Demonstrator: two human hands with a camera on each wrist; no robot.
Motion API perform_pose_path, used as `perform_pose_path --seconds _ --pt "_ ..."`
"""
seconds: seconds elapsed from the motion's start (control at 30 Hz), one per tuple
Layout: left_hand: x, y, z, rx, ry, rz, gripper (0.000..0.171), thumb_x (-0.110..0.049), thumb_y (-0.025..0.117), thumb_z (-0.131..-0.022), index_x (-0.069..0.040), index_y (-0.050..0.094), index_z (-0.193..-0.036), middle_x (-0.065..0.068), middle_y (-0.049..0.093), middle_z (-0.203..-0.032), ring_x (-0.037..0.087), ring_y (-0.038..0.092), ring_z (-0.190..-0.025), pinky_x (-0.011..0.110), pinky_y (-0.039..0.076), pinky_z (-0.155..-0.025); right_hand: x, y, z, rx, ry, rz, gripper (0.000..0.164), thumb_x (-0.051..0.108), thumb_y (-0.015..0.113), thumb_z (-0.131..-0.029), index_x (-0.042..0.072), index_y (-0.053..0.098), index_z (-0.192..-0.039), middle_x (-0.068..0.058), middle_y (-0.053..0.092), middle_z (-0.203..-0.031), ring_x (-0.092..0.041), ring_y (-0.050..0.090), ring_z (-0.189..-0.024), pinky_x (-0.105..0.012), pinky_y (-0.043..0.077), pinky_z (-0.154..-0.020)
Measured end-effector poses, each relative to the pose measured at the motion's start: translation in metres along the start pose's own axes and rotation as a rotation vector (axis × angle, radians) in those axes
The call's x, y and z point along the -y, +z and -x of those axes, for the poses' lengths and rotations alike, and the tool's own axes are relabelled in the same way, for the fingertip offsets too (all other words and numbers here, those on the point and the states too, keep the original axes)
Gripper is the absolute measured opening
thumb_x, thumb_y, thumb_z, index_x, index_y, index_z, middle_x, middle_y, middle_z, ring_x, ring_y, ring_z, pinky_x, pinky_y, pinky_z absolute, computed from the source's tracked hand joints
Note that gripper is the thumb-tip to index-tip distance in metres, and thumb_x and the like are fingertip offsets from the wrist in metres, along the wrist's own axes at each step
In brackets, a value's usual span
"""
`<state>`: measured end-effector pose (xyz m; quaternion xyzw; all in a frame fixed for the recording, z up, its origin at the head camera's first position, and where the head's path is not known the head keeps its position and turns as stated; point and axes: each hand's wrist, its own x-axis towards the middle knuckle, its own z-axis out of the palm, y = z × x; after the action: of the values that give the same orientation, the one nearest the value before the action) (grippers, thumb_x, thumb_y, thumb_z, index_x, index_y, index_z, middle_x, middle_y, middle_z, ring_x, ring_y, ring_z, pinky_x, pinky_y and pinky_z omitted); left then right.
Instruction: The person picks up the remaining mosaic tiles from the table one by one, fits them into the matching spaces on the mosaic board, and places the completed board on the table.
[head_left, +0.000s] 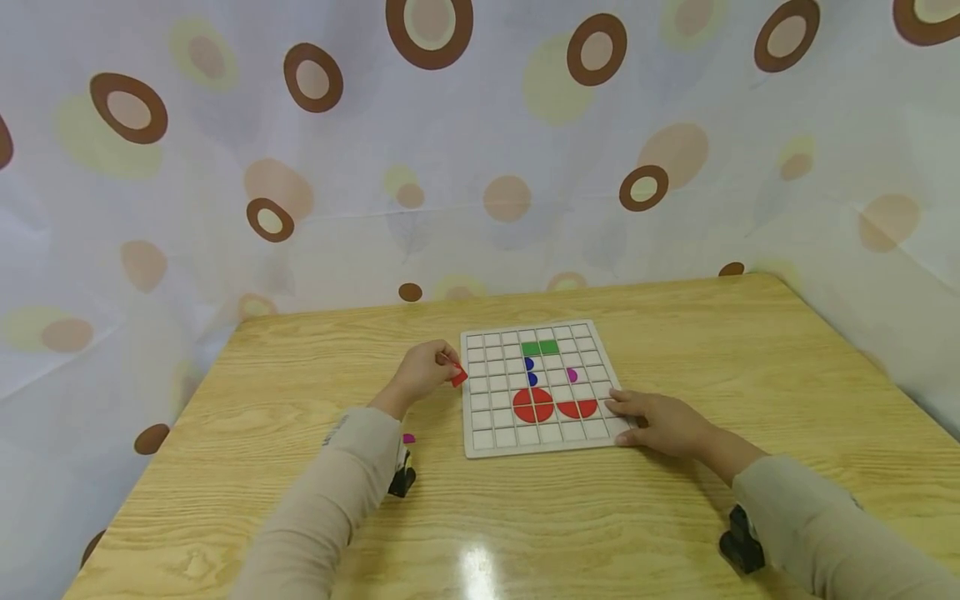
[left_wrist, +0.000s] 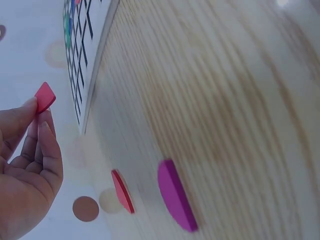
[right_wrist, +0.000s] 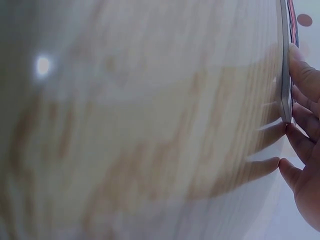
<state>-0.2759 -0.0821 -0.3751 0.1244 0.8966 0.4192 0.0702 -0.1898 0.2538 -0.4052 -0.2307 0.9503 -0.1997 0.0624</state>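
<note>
My left hand [head_left: 422, 373] pinches a small red piece [left_wrist: 45, 98] between thumb and fingertips, just off the left edge of a white grid board [head_left: 480, 362]. My right hand [head_left: 663, 423] holds the board by its near right corner, thumb at the front and fingers along the side. On the board lie green squares [head_left: 540, 347], two blue half-circles [head_left: 532, 379], a purple half-circle [head_left: 572, 375], a red circle of quarter pieces [head_left: 522, 413] and a red half-circle [head_left: 577, 409]. In the left wrist view, another purple piece [left_wrist: 176, 196] and a flat red piece [left_wrist: 122, 192] lie on the table.
The wooden table [head_left: 525, 517] reaches back to a patterned curtain [head_left: 450, 150], which also hangs along the sides. Black devices sit at both wrists, one by the left sleeve [head_left: 337, 492] and one by the right sleeve [head_left: 817, 525].
</note>
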Motion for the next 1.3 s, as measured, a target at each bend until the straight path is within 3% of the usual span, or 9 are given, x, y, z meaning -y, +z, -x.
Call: perform_pose_path --seconds 0.3,0.97,1.3 --pt "-0.01 0.013 -0.004 0.033 0.028 0.062 0.009 -0.004 0.059 -0.08 -0.002 0.055 -0.088 0.007 0.056 -0.08 0.017 0.053 -0.074 0.026 0.045 -0.063 0.001 0.0 -0.001 0.007 0.002 -0.01 0.061 0.039 0.059 -0.077 -0.001 0.046 -0.123 -0.017 0.036 -0.13 -0.037 0.031 -0.118 -0.049 0.027 -0.091" --pt "-0.027 0.04 -0.013 0.118 0.04 0.062 0.007 -0.007 0.059 -0.082 -0.005 0.056 -0.087 0.004 0.056 -0.082 0.015 0.054 -0.075 0.024 0.044 -0.062 0.0 0.002 -0.002 0.01 0.016 -0.033 0.061 0.037 0.061 -0.077 -0.001 0.046 -0.123 -0.017 0.036 -0.131 -0.037 0.03 -0.118 -0.049 0.026 -0.092" --pt "-0.035 0.049 -0.015 0.151 0.087 0.054 0.005 -0.006 0.058 -0.082 -0.006 0.056 -0.087 0.003 0.056 -0.082 0.015 0.052 -0.076 0.024 0.042 -0.061 0.002 -0.001 -0.001 0.003 0.006 -0.028 0.06 0.036 0.061 -0.077 -0.001 0.046 -0.122 -0.018 0.036 -0.13 -0.038 0.03 -0.118 -0.049 0.027 -0.091"
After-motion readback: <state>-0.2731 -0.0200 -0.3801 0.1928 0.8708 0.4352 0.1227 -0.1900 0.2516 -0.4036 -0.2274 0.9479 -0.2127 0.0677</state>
